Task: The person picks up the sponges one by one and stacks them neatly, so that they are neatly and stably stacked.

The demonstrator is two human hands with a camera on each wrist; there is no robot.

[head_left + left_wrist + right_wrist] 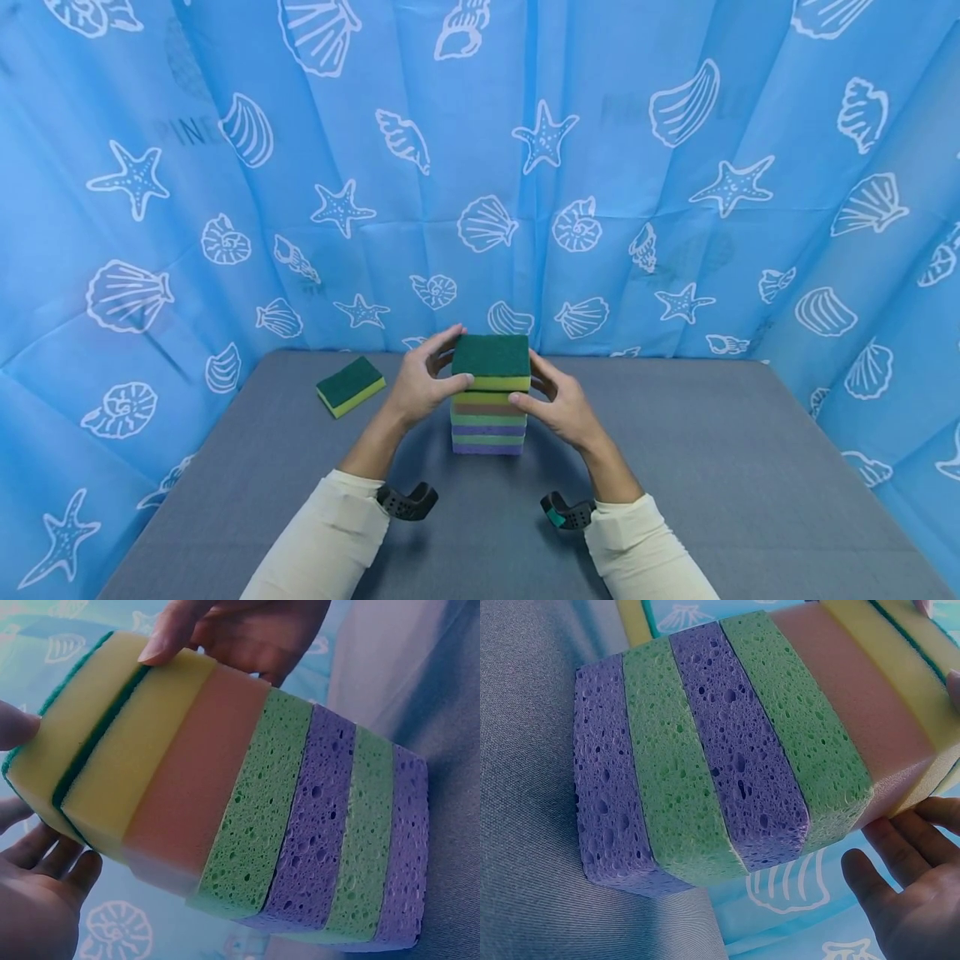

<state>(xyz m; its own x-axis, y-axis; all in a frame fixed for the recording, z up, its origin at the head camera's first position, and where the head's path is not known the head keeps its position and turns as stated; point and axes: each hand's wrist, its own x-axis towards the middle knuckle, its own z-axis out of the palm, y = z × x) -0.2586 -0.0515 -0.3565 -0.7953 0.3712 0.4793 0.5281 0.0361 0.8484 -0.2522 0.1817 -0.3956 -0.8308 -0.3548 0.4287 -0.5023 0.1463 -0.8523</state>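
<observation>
A stack of sponges stands upright on the table. Purple sponges [604,772] and green sponges [660,750] alternate at the bottom, with a pink sponge [199,772] above them. Two yellow scrub sponges with dark green scouring faces lie on top: a lower one [142,742] and an upper one [491,357]. My left hand [422,379] holds the upper scrub sponge at its left end, thumb on the front and fingers around the side. On the right, my right hand [564,407] grips the lower scrub sponge, its thumb against the front near the seam. Its far fingertips are partly hidden.
Another yellow and green scrub sponge [351,387] lies at the table's back left, scouring face up. The grey table [720,483] reaches back to a blue shell-patterned curtain [480,167]. Black bands [407,502] are on both wrists.
</observation>
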